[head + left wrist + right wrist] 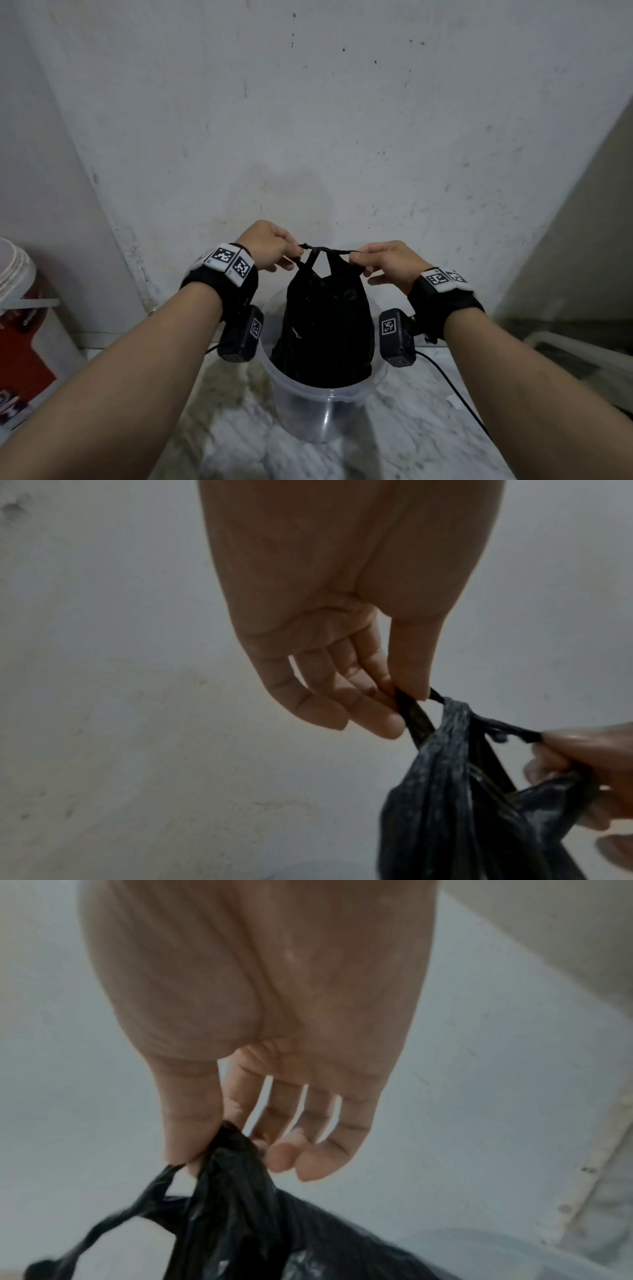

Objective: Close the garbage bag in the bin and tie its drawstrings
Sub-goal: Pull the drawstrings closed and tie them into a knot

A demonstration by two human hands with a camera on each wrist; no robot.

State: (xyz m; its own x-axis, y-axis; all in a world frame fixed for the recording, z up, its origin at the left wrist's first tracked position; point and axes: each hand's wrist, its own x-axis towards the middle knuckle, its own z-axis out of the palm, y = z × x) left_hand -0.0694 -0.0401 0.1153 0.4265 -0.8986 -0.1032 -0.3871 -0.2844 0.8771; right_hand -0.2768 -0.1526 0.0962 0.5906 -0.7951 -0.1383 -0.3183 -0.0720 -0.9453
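Whatever's inside the black garbage bag [327,329] can't be seen, and its lower end drops out of sight inside the clear bin [318,407], while the left wrist view cuts the bag off at the bottom edge and only catches part of the right hand [582,772] at the right edge. How the drawstrings [325,248] cross between the two hands is too thin and dark to sort out, and the right wrist view has them smeared into a blur near the bottom left corner. The red-and-white bucket [20,308] at the far left is chopped by the frame edge, and the stuff low on the right is too dim to make out.
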